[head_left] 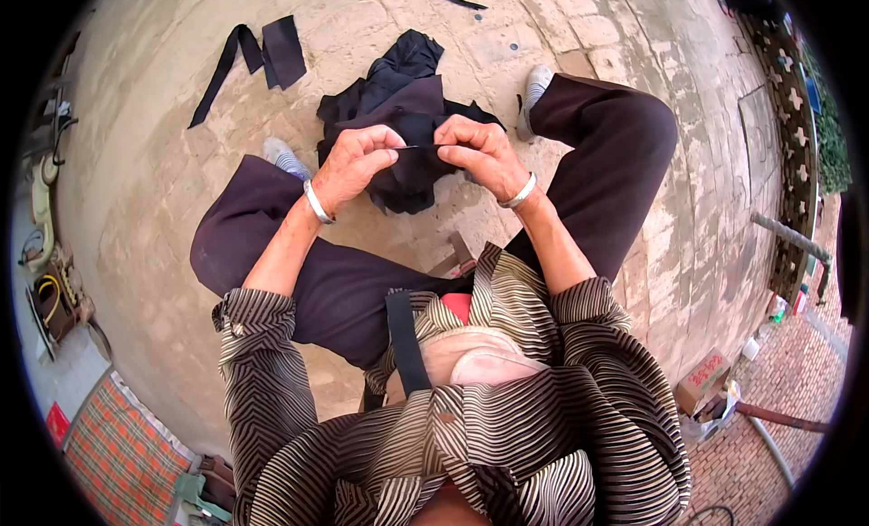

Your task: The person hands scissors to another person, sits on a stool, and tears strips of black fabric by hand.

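The left hand (pixel 351 166) and right hand (pixel 490 157) both have their grip clamped, thumb against finger, on dark cloth (pixel 418 171) — its edge stretched between them. A dark heap (pixel 403 64) sits between the feet; loose pieces (pixel 284 52) lie on the floor (pixel 149 191).

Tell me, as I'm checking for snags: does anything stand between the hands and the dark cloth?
Nothing visible does: left hand and right hand both pinch the dark cloth along its edge. The loose piece at upper left lies apart.
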`<move>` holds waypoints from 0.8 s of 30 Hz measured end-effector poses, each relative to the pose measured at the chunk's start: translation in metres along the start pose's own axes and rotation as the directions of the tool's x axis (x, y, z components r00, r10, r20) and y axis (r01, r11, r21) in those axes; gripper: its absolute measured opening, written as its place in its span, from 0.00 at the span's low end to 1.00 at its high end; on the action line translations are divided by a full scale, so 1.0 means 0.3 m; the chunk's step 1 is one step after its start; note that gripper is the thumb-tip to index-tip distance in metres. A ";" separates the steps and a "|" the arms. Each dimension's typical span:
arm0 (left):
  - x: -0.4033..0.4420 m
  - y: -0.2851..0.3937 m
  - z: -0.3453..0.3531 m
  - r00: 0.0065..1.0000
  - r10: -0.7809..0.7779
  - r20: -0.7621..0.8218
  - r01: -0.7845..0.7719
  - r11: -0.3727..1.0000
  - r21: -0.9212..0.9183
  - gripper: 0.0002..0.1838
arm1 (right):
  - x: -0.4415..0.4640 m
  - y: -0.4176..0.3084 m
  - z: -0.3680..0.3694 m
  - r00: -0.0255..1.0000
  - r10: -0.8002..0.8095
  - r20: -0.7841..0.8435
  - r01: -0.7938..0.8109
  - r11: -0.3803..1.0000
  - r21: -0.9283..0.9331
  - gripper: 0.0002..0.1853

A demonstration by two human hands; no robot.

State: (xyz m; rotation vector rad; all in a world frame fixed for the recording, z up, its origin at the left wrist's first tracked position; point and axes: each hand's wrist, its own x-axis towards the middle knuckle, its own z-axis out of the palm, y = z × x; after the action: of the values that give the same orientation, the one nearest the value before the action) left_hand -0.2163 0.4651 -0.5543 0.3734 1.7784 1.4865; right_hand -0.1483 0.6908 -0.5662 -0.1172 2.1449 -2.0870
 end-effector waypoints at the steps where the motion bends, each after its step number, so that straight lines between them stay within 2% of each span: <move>1: 0.001 0.004 0.001 1.000 -0.007 0.023 0.007 1.000 -0.011 0.06 | 0.000 -0.004 -0.003 1.000 0.001 -0.002 -0.001 1.000 0.000 0.04; 3: -0.002 0.016 0.005 0.999 -0.010 0.035 0.011 1.000 -0.024 0.07 | -0.004 -0.016 -0.010 0.976 0.215 0.037 -0.216 0.975 0.046 0.04; 7: -0.005 0.033 0.006 0.998 -0.031 0.045 0.035 0.994 -0.104 0.08 | -0.004 -0.019 0.001 0.963 0.261 0.069 -0.268 0.957 0.113 0.05; 10: -0.006 0.029 0.006 0.999 -0.010 0.046 0.013 0.997 -0.082 0.06 | -0.005 -0.028 0.014 0.954 0.290 0.069 -0.298 0.939 0.171 0.05; 12: -0.009 0.034 0.022 1.000 0.002 0.025 0.000 0.997 -0.076 0.05 | -0.007 -0.025 0.018 0.942 0.328 0.072 -0.335 0.900 0.277 0.05; 17: -0.016 0.022 0.045 0.993 0.113 -0.032 -0.112 0.993 0.024 0.08 | -0.009 -0.007 0.021 0.943 0.323 0.079 -0.332 0.903 0.274 0.03; 19: -0.014 0.015 0.050 0.964 0.262 -0.036 -0.251 0.949 0.191 0.07 | -0.010 -0.012 0.029 0.946 0.317 0.067 -0.323 0.907 0.269 0.03; 24: -0.014 0.025 0.056 0.946 0.324 -0.015 -0.310 0.917 0.251 0.06 | -0.010 -0.032 0.052 0.965 0.260 -0.021 -0.253 0.953 0.168 0.04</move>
State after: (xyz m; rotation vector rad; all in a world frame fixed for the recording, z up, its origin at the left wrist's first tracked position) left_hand -0.2035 0.4762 -0.5462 0.7856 2.0274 1.5058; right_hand -0.1434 0.6757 -0.5567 0.2162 1.8814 -2.1154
